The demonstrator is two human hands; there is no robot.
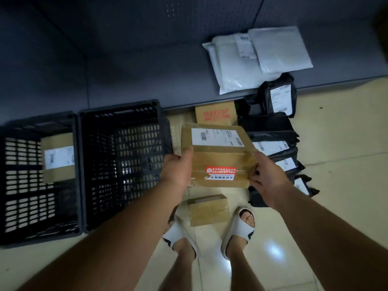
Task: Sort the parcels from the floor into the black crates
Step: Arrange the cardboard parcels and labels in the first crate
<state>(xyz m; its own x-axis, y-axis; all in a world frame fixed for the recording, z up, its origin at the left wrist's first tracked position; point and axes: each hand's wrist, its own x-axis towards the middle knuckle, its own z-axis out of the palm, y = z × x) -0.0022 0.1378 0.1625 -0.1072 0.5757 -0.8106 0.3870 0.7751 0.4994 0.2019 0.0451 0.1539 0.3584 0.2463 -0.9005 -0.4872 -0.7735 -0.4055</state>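
Observation:
A brown cardboard parcel with a white label and a red sticker is held above the floor. My left hand grips its left edge and my right hand grips its right edge. Two black crates stand side by side at the left. The left crate holds one brown box. In the right crate I see nothing. On the floor lie a small brown box between my feet, a "MAKEUP" carton, and several black poly bags.
A dark grey shelf base runs along the back, with white poly mailers lying on it at the right. My feet in white slippers stand on the glossy tiled floor just below the parcels.

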